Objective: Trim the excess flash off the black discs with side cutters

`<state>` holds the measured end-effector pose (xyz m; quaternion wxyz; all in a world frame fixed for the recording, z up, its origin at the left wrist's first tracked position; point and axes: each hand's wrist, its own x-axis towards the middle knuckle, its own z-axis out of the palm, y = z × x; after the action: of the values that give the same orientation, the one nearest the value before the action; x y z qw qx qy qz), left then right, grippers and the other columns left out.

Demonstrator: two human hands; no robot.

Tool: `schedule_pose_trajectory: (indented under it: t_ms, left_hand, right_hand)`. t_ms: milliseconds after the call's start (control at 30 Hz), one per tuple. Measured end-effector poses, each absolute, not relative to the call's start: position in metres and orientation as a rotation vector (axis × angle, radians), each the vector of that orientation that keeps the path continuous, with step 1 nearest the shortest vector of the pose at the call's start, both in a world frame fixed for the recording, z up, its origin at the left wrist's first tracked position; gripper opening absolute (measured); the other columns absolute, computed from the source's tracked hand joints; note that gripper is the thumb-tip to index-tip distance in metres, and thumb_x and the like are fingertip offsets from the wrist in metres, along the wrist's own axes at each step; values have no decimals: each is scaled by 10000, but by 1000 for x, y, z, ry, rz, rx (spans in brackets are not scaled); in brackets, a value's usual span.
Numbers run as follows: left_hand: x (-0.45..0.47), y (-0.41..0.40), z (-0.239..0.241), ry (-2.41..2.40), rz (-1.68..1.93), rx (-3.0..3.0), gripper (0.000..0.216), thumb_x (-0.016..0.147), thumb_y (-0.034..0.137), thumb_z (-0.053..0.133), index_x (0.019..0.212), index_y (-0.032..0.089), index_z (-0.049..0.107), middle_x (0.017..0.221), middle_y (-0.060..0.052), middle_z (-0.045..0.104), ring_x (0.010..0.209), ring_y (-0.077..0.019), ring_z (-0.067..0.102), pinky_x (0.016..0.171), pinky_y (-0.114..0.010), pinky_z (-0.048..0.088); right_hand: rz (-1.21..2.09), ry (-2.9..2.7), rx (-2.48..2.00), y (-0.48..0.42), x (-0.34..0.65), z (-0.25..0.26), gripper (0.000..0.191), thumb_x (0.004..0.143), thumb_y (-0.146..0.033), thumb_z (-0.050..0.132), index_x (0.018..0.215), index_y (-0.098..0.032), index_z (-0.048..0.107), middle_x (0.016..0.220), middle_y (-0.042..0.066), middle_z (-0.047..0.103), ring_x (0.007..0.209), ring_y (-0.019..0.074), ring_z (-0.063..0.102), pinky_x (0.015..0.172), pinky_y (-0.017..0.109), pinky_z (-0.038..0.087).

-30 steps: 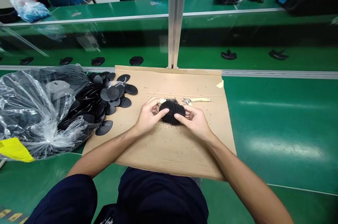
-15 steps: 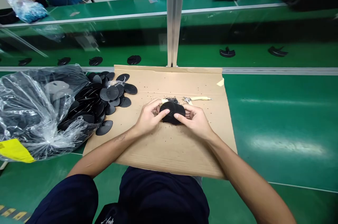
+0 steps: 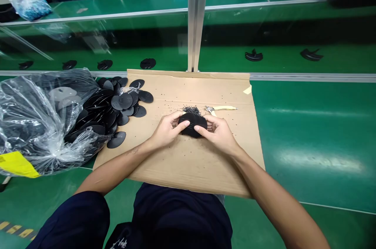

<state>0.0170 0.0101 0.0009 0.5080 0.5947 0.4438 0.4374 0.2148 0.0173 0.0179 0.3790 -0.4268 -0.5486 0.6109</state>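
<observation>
Both hands [image 3: 167, 129] [image 3: 220, 132] (thumbs [image 3: 182, 126] uppermost) face each other, forearms [image 3: 117, 168] angled inward.

Black discs [image 3: 192, 119], tan cardboard [image 3: 176, 166], green bench [image 3: 311, 131]

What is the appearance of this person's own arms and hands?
The left hand and right hand wear no gloves, and no watch or bracelet shows. The right forearm is bare; so is the left forearm, which bears a small mark, perhaps a tattoo. Dark navy cloth meets this forearm; whether it is a sleeve is unclear.
</observation>
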Motion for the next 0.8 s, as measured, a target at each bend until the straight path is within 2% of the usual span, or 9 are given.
schedule_pose_trajectory:
  t_ms: [233,333,500,600,700,800]
  left_hand:
    - [19,7,1,1063,1053,1437,347,900,478,698,974,139,688,889,-52,689,824,-165,652,740,-253,535]
    - [18,6,2,1132,1037,1557,293,903,430,703,976,147,707,860,-44,686,782,-156,632,727,-260,517]
    - [21,5,4,1136,1139,1533,333,870,454,745,1040,168,731,934,-56,733,835,-174,674,774,-278,544]
    - [21,6,6,1099,1218,1544,334,867,478,748,989,167,750,941,-67,743,863,-184,689,775,-284,553]
    - [18,7,11,1115,1231,1768,270,881,426,749,984,177,764,931,-74,740,863,-186,679,772,-298,551]
    - [14,6,14,1044,1238,2000,218,898,358,742,1031,186,761,961,-83,744,896,-192,683,799,-320,560]
  right_hand:
    - [1563,-1418,-1090,18,215,15,406,726,-551,811,815,-193,643,756,-6,617,702,147,607,667,283,540]
    - [1516,-1481,-1098,18,215,13,385,776,-551,775,816,-195,632,762,-3,606,705,148,591,647,272,513]
    - [1343,-1626,-1047,17,216,12,349,879,-546,684,874,-199,658,819,21,627,768,171,594,674,280,494]
    - [1203,-1711,-1034,16,216,12,326,924,-529,634,861,-210,647,787,18,619,725,165,567,647,276,463]
    - [1040,-1853,-1033,15,218,11,284,956,-473,610,847,-215,664,761,19,642,696,165,567,658,284,460]
    - [920,-1973,-992,16,221,9,251,970,-432,599,922,-214,715,836,48,724,745,191,637,719,310,496]
